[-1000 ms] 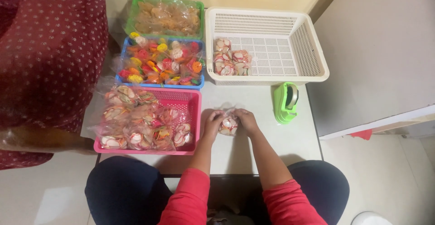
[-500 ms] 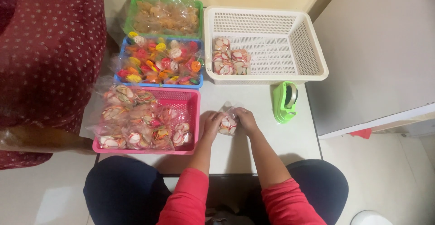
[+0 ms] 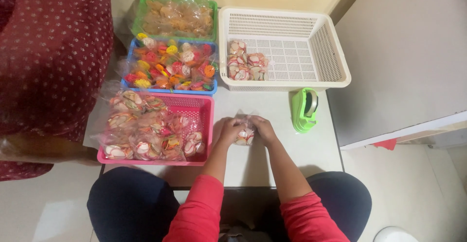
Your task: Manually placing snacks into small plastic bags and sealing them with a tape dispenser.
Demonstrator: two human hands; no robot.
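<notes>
My left hand (image 3: 227, 130) and my right hand (image 3: 261, 128) both grip a small clear bag of pink-and-white crackers (image 3: 244, 135) low over the white table (image 3: 272, 159), fingers pinched at the bag's top. The pink basket (image 3: 197, 106) of similar clear bags sits just left of my left hand. A green tape dispenser (image 3: 304, 109) stands to the right of my right hand. The white basket (image 3: 311, 57) beyond holds a few filled bags (image 3: 245, 66) in its left part.
A blue basket (image 3: 170, 64) of multicoloured crackers and a green basket (image 3: 175, 15) of pale crackers stand behind the pink one. A person in a dark red dotted garment (image 3: 48, 57) stands at the left. A grey surface (image 3: 404, 52) borders the table's right.
Both hands stay on the small bag in the same spot; only the fingers shift slightly at its top.
</notes>
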